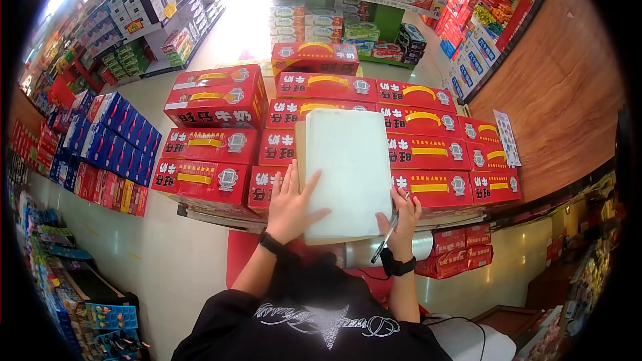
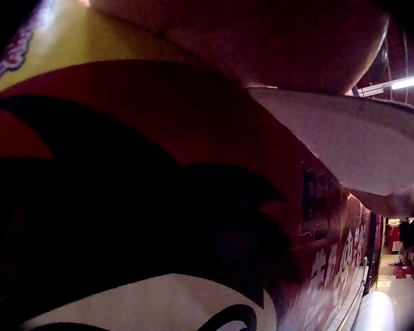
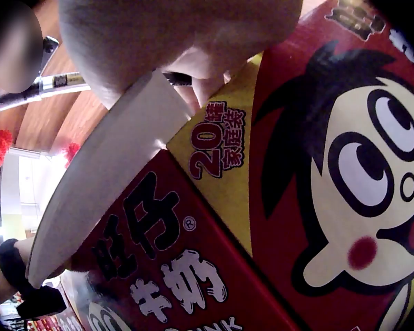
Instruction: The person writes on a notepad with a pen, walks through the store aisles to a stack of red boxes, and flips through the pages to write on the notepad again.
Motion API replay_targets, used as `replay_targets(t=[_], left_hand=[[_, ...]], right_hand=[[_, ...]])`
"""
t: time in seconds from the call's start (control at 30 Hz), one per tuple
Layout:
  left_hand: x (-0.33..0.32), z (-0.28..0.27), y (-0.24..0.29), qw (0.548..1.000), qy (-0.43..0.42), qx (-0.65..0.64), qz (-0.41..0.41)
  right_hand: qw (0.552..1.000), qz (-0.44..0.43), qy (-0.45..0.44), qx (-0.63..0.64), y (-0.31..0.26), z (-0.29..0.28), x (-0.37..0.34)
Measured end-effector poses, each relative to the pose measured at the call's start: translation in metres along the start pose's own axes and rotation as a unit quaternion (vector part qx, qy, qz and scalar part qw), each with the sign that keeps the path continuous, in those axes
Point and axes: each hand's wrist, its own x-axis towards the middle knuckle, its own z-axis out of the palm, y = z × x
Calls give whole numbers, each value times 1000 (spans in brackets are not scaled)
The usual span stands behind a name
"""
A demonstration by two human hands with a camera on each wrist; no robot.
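Observation:
In the head view a notebook shows a blank pale page, with a tan layer along its left and lower edges. It overlaps the stacked red milk cartons. My left hand lies at the notebook's lower left, its fingers straight and the thumb over the page. At the lower right edge is my right hand, thumb on the page corner, holding a pen that points down toward my body. Both wrist views show the notebook edge-on beside a printed carton face.
Blue boxes are stacked on the left. One carton pile rises higher than its neighbours. A wooden panel stands to the right, and a silvery cylinder sits below the notebook. Stocked shelves line the back.

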Motion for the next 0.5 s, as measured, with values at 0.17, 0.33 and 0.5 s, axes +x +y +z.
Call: replay_targets(t=[0.17,0.33,0.5], left_hand=[[0,0,0,1000,-1,0,-1],[0,1,0,1000,1,-3,-2],[0,1,0,1000,0,-3,-5]], right_hand=[[1000,1,-2,1,0,0,0],[1000,3,-2,3,0,0,0],[1000,0,-1,6,0,0,0]])
